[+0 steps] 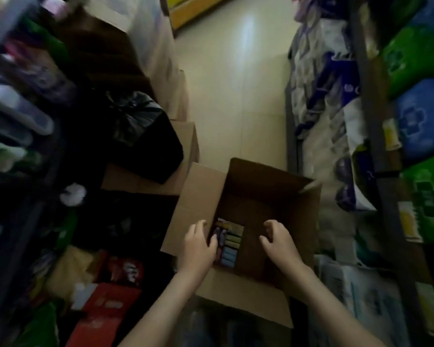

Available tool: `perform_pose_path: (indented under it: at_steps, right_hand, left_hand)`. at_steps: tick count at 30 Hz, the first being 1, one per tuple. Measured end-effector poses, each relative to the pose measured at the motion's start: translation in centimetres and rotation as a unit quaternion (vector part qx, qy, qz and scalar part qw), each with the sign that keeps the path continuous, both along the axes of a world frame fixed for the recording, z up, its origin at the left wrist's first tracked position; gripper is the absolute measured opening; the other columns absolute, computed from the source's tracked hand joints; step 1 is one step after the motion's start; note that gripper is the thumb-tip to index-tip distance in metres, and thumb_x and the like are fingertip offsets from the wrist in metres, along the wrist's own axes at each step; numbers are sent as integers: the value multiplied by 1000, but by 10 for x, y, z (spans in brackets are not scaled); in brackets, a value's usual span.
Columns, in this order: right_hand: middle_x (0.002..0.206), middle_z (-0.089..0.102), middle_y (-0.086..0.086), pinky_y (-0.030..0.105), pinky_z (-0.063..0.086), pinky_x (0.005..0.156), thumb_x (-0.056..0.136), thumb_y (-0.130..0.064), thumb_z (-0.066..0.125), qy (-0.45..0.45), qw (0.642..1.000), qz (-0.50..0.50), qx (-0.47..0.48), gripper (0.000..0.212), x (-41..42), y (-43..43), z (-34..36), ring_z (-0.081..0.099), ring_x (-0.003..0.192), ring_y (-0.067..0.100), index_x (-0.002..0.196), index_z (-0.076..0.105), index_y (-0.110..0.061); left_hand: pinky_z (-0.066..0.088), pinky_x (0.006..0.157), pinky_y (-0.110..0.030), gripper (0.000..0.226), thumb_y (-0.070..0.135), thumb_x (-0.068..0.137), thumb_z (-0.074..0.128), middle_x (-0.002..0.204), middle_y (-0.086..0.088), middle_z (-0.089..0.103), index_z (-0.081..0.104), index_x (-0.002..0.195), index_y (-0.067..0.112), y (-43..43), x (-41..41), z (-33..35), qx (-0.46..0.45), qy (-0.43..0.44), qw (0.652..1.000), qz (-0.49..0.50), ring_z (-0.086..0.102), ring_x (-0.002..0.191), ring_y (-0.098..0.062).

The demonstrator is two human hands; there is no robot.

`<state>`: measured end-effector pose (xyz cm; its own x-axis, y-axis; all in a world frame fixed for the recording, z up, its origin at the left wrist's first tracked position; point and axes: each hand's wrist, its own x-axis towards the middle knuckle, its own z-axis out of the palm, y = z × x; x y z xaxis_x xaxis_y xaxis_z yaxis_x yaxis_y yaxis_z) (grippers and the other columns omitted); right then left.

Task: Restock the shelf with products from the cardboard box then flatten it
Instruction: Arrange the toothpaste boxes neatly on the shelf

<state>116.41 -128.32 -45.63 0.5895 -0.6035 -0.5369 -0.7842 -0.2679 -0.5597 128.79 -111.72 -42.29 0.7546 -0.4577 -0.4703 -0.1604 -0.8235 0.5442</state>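
The shelf [368, 101] is standing right of the open cardboard box [201, 196] on the floor [236, 96], where the right hand [280, 242] is hovering loosely curled and holding nothing, and the left hand [198, 245] is bending its fingers at the colourful packs [232, 242] in the near left corner, grip unclear.

open cardboard box [268, 194] on the floor [236, 96], mid-aisle. products [229, 242] inside, in the near-left corner. left hand [197, 246] over the left wall, just beside the products; right hand [280, 244] over the interior, right of them. shelf [376, 146] right of the box. bag [140, 131] on cartons [186, 141] behind-left.
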Motion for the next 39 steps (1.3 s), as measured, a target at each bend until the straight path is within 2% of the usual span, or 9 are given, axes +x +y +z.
perform_pose_path:
  at_steps: [6, 11, 15, 19, 22, 24, 30, 35, 39]
  right_hand:
    - [142, 41, 3, 36, 41, 107, 92, -21, 59, 92, 991, -78, 57, 56, -19, -17, -192, 40, 132, 19, 142, 35, -16]
    - [151, 30, 8, 37, 31, 111, 92, -18, 59, 70, 982, -101, 140, 70, 20, -17, -331, 32, 138, 25, 150, 21, -18]
    - [147, 34, 9, 24, 29, 103, 87, -15, 66, 19, 969, -30, 246, 76, 85, -10, -418, 36, 134, 24, 150, 22, -16]
    - [136, 49, 13, 37, 44, 96, 82, -20, 71, 65, 942, 59, 324, 70, 130, -14, -471, 50, 122, 29, 143, 36, -14]
    - [142, 44, 10, 36, 44, 101, 84, -27, 68, 121, 940, 156, 277, 65, 137, -12, -483, 48, 122, 26, 141, 40, -13]
    - [142, 42, 7, 30, 40, 103, 85, -31, 67, 125, 948, 186, 225, 62, 131, -11, -479, 45, 126, 24, 139, 43, -13]
    - [122, 53, 8, 20, 36, 83, 85, -25, 68, 63, 968, 136, 201, 52, 93, -9, -389, 51, 117, 25, 130, 47, -9]
    - [133, 46, 7, 25, 40, 89, 80, -42, 71, 54, 988, 74, 124, 70, 74, -37, -230, 47, 113, 17, 137, 42, -13]
    - [110, 60, 0, 20, 48, 76, 75, -43, 75, 3, 993, 19, 115, 58, 75, -54, -74, 57, 94, 10, 122, 55, -17]
  left_hand:
    - [43, 99, -35, 47, 25, 96, 50, 138, -2, 44, 37, 141, 19, -60, -20, -203, 69, 47, 996, 14, 45, 123, -20]
    - [41, 103, -38, 55, 10, 93, 50, 145, -5, 35, 31, 144, 17, -84, -39, -336, 118, 26, 991, 49, 38, 129, -22]
    - [37, 106, -36, 53, 5, 93, 47, 147, -7, 34, 31, 144, 11, -87, -44, -391, 108, -11, 989, 103, 36, 132, -23]
    - [33, 107, -35, 54, 11, 97, 45, 151, -7, 25, 23, 147, 13, -86, -41, -408, 122, -14, 989, 79, 29, 136, -23]
    - [33, 106, -34, 58, 14, 97, 46, 152, -7, 22, 18, 148, 15, -78, -34, -410, 159, -9, 986, 57, 27, 137, -23]
    - [31, 107, -33, 59, 12, 96, 48, 151, -7, 23, 19, 147, 15, -72, -28, -406, 170, 3, 984, 44, 28, 137, -23]
    - [31, 109, -36, 65, 6, 92, 53, 153, -9, 17, 19, 147, 12, -70, -27, -347, 165, 41, 985, -12, 25, 137, -25]
    - [20, 117, -40, 75, 21, 89, 60, 156, -10, 9, 15, 148, 11, -67, -27, -229, 118, 73, 988, -61, 14, 143, -27]
    - [6, 119, -40, 103, 50, 78, 66, 158, -10, 7, 3, 150, 12, -55, -18, -105, 131, 8, 979, -158, 7, 146, -25]
